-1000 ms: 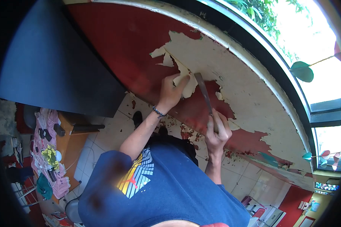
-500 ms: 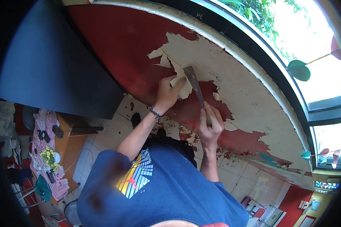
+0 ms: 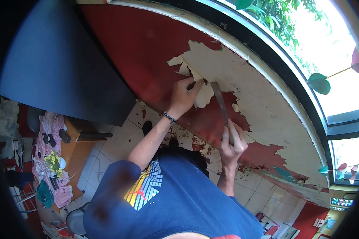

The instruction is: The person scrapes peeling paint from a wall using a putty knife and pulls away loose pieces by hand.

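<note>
A curved wall below the window carries red paint [image 3: 135, 47], with a large bare whitish area [image 3: 267, 95] where paint is off. My left hand [image 3: 183, 95], a dark bracelet at its wrist, pinches a loose paint flap [image 3: 204, 95] that hangs from the wall with its pale side showing. In my right hand [image 3: 233, 141] is a scraper [image 3: 220, 99], its wide end against the wall just right of the flap. A smaller torn flap [image 3: 183, 68] curls above my left hand.
Paint chips [image 3: 197, 143] litter the tiled floor [image 3: 119, 143]. A large dark panel [image 3: 64, 67] stands at the left. Below it, a wooden desk [image 3: 73, 149] bears a pink cloth, cables and yellow flowers [image 3: 53, 163]. A leaf garland [image 3: 319, 83] hangs by the window at the right.
The view has shifted slightly. The scraper's end was nearer the flap's upper edge half a second ago and is now a little lower and farther right of it. My left hand keeps its pinch.
</note>
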Available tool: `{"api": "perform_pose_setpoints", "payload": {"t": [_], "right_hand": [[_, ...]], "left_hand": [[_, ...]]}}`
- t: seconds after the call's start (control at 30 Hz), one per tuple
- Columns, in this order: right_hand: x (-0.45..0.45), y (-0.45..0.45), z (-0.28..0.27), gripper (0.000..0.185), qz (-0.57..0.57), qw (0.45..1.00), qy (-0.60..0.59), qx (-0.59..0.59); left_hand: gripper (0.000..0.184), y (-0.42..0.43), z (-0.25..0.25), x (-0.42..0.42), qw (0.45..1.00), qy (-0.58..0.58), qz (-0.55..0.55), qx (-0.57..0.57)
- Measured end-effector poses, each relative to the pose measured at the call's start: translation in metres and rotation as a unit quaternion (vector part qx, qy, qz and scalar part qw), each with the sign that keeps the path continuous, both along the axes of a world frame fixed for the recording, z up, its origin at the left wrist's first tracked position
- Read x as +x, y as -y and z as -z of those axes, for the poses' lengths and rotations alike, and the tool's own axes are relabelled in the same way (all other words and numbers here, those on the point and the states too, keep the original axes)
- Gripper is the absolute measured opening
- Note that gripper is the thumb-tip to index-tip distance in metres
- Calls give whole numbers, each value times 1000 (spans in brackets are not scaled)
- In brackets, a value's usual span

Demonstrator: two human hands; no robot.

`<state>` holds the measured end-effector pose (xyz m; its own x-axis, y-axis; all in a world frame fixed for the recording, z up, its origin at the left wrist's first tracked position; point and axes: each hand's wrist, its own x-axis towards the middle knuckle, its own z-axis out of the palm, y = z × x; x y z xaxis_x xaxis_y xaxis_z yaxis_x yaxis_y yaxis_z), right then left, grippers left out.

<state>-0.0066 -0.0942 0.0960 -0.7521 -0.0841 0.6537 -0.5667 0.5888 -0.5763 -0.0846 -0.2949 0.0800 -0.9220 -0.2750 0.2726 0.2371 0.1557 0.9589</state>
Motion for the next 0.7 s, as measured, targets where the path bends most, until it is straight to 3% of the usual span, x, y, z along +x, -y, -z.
{"api": "perform_pose_setpoints", "payload": {"t": [0.03, 0.23, 0.37, 0.57, 0.7], "right_hand": [[-2, 1, 1, 23, -1, 1000, -2, 0], [2, 17, -5, 22, 7, 999, 26, -29], [2, 4, 7, 22, 13, 999, -30, 0], [-4, 24, -2, 24, 0, 999, 42, -6], [3, 2, -5, 24, 15, 1000, 12, 25]], "left_hand": [[22, 2, -2, 1, 998, 49, 12, -42], [22, -11, 5, -2, 999, -24, -16, 45], [22, -6, 0, -1, 999, -26, -19, 6], [23, -10, 5, 1, 998, 18, 4, 54], [24, -5, 6, 0, 999, -9, -9, 32]]}}
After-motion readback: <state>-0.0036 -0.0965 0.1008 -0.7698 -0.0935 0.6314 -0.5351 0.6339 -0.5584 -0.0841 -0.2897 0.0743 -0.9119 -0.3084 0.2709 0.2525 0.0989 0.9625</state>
